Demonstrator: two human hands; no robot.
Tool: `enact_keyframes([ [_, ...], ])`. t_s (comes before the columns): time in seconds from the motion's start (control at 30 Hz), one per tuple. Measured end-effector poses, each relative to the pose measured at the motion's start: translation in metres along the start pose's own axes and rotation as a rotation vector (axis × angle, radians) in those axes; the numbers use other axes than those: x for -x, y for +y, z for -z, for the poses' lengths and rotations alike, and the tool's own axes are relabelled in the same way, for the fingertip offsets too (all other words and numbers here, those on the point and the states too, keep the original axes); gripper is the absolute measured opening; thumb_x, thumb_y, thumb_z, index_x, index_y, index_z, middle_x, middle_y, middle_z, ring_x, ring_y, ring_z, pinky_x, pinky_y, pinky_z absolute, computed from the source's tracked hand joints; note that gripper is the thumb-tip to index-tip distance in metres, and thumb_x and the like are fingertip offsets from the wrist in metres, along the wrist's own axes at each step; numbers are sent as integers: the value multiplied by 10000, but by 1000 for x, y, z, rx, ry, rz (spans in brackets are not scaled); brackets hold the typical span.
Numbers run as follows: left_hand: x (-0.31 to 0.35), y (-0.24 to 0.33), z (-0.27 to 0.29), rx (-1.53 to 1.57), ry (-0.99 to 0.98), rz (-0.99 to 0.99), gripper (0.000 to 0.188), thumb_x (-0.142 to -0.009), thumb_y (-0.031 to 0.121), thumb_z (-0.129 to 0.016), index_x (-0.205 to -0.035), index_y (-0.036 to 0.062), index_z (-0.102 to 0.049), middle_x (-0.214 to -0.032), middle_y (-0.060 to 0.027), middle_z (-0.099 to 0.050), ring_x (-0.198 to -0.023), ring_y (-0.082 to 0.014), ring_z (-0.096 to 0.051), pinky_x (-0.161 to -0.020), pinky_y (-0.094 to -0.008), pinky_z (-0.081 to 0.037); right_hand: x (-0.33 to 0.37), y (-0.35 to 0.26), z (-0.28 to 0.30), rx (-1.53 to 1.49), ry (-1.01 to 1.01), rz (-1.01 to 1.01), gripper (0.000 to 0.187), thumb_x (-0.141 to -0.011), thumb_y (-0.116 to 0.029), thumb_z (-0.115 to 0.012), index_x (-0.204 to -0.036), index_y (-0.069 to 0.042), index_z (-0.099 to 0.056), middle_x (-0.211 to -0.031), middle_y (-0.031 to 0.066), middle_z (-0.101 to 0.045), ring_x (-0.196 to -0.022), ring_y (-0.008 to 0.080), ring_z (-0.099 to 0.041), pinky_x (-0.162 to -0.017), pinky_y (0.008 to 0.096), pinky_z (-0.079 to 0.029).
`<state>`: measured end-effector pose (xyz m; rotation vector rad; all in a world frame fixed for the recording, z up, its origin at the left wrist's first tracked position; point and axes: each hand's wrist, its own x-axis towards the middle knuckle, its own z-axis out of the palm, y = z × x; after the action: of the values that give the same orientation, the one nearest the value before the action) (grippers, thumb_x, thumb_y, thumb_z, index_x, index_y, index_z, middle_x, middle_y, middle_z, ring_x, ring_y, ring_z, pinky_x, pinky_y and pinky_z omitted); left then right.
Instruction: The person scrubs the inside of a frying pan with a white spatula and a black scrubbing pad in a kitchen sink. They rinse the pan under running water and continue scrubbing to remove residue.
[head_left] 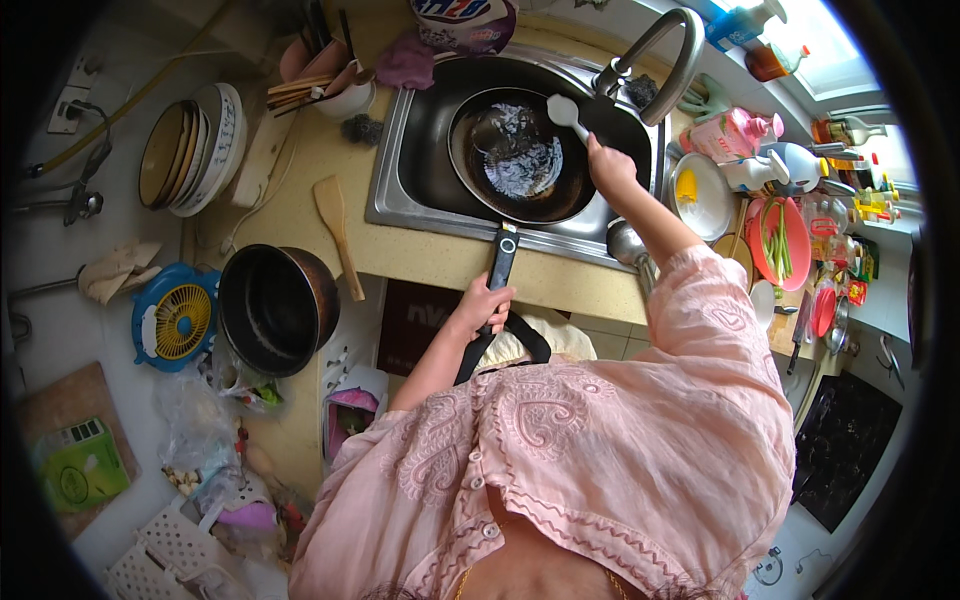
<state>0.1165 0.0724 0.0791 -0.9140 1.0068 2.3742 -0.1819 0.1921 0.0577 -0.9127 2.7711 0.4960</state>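
Observation:
A dark frying pan [465, 160] rests in the metal sink [415, 130], with shiny liquid reflecting light on its inside. Its black handle [502, 255] reaches over the sink's front edge towards me. My left hand [485, 303] is closed around the end of that handle. Over the pan's right side, my right hand [610, 165] grips a white long-handled utensil with a rounded head [563, 108]; whether it has bristles cannot be seen. The curved faucet [690, 60] arches above the sink's back right corner. A metal ladle [628, 242] lies at the sink's front right edge.
Left of the sink are a wooden spatula [338, 225], a deep dark pot [275, 308], stacked plates [215, 140] and a blue fan [175, 315]. On the right stand a white bowl [705, 205], a pink basin of green stalks [790, 275] and several bottles.

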Motion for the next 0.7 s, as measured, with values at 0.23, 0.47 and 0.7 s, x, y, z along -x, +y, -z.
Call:
enact_keyframes([
  [0.23, -2, -1, 5, 28, -44, 1, 178, -803, 60, -541, -831, 92, -368, -535, 5, -414, -341, -56, -360, -293, -235, -299, 27, -32, -11, 9, -264, 77, 400, -924, -167, -361, -1317, -93, -354, -904, 97, -655, -782, 252, -650, -604, 351, -520],
  [0.47, 0, 7, 10, 33, -76, 68, 181, -829, 74, -538, -794, 100, -362, -525, 19, -407, -347, -44, -361, -299, -219, -302, -28, -83, -26, -1013, 108, 127, 279, -889, -242, -441, -1043, -55, -580, -872, 220, -612, -812, 386, -590, -700, 433, -462],
  [0.7, 3, 12, 6, -57, -21, 91, 138, -847, 103, -529, -783, 105, -407, -520, 30, -400, -345, -31, -342, -301, -197, -280, -7, -117, 11, -1006, -184, 221, 368, -913, -369, -397, -1043, -84, -590, -818, 179, -615, -715, 336, -592, -666, 402, -463],
])
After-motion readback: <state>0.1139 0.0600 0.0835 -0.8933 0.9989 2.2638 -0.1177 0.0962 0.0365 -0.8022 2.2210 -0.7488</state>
